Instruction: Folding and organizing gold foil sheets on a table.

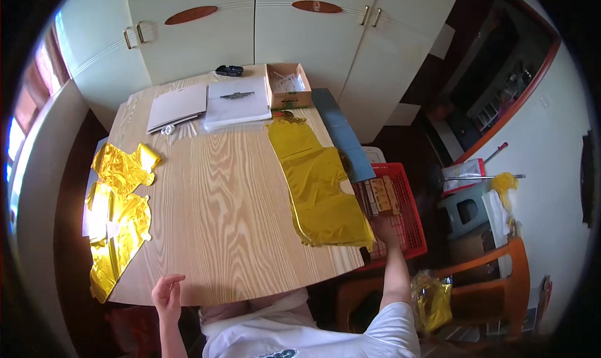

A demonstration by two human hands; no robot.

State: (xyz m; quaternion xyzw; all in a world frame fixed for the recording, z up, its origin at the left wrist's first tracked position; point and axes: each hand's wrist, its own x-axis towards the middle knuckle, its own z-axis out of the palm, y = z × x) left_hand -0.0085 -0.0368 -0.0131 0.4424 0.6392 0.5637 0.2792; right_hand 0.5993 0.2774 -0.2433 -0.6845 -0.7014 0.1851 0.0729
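My left hand (pixel 167 293) hovers at the table's front edge, left of my body. Its fingers are loosely bent, one pointing right, and nothing shows in them. My right arm reaches over the right edge of the table to a red plastic basket (pixel 411 217). There my right hand (pixel 383 229) is beside brown printed cardboard pieces (pixel 380 196); shadow hides its fingers, so a grip cannot be made out. Close to that arm, a large gold foil sheet (pixel 322 192) lies along the table's right side. More crumpled, shiny gold foil (pixel 122 220) lies along the left edge.
On the wooden table's (pixel 216 207) far side are grey sheets (pixel 179 107), a clear plastic stack (pixel 238 101), a cardboard box (pixel 288 85) with white pieces and a black object (pixel 230 70). A wooden chair (pixel 494 283) stands right, near a grey-blue stool (pixel 464 211). Cabinets (pixel 313 38) line the back.
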